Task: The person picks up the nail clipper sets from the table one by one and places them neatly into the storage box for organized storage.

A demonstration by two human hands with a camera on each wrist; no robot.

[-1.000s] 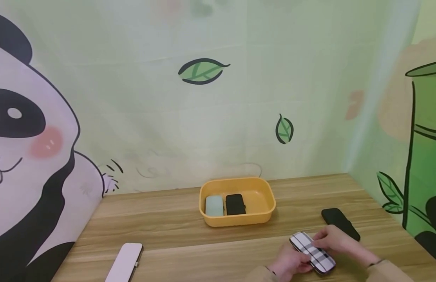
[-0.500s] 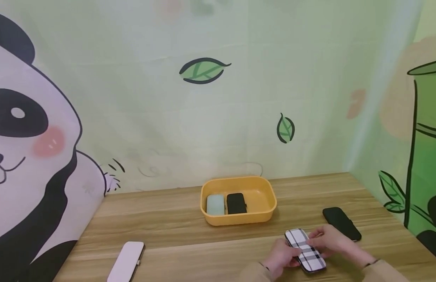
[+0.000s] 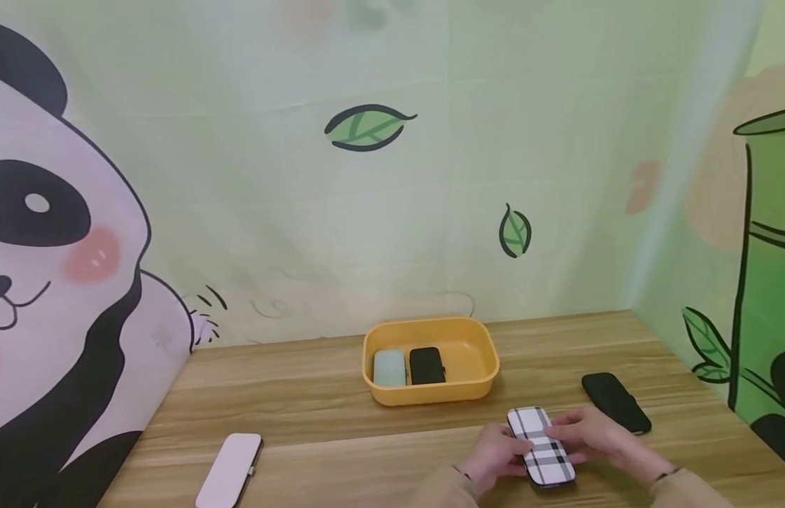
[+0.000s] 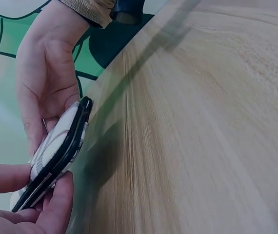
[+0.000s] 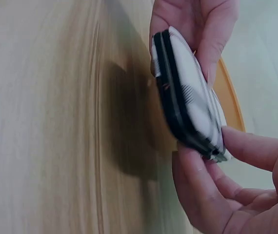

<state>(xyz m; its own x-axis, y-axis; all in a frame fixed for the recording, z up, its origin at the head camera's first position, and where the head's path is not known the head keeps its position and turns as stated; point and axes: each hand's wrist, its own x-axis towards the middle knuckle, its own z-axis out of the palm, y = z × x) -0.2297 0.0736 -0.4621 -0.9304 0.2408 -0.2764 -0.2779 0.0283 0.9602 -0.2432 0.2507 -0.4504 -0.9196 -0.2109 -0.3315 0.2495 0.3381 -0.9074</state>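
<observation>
Grip from both sides on a plaid case (image 3: 541, 451)

We recorded the plaid case off the wooden table (image 3: 329, 423), between the hands, toward the right of the head view; both wrist views showed its shadow on the wood. The left hand (image 3: 492, 451) pinched one long side, thumb on the checked face and fingers behind. The right hand (image 3: 589, 436) pinched the opposite side likewise. We noted both grips as narrow, each about the thickness of the case. Its black edging (image 5: 170, 87) ran between the two faces.

Near the right hand we logged a long black case (image 3: 616, 402) lying on the table. Farther back stood a yellow tray (image 3: 424, 396); in its left and middle parts we saw a pale blue case (image 3: 389, 368) and a small black case (image 3: 427, 365) side by side. Well apart, at left, we marked a pale pink case (image 3: 229, 469).
</observation>
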